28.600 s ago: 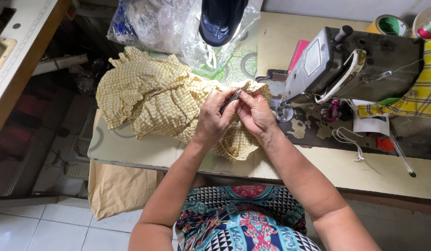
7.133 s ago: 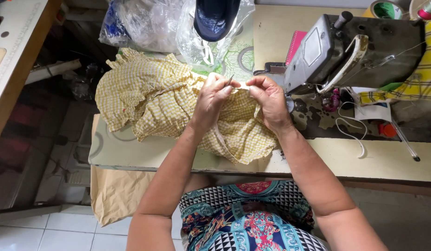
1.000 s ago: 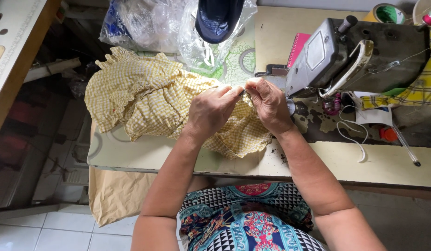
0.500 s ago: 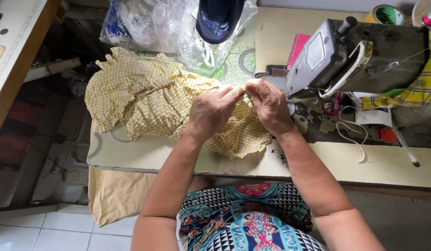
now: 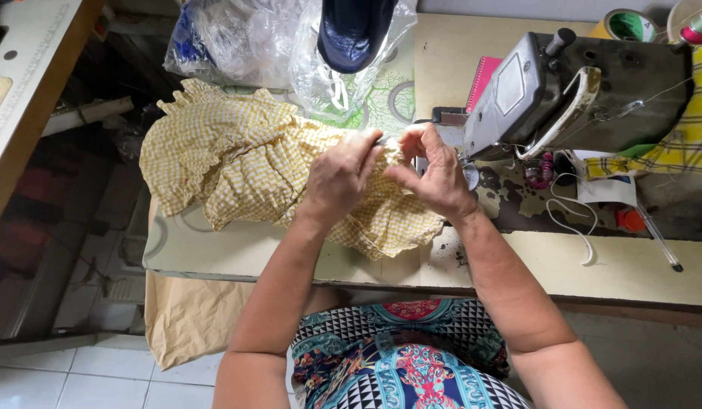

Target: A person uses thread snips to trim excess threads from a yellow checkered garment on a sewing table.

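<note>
Where knotted: plastic bag (image 5: 343, 76), dark contents.

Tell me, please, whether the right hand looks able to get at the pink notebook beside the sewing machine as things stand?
Probably yes: the right hand pinches the yellow checked fabric just below the pink notebook, with bare tabletop between; the sewing machine stands beside that path.

Seen from above, both bare forearms reach from the picture's lower edge toward twelve o'clock, converging near its centre. The left hand (image 5: 337, 178), at about eleven o'clock from the body, is curled knuckles-up, its thumb and fingers pinched together at their tips. The right hand (image 5: 436, 176) sits just beside it at one o'clock, fingers bent inward, fingertips meeting the left's. Both wrists are slightly flexed, elbows tucked near the torso.
</note>
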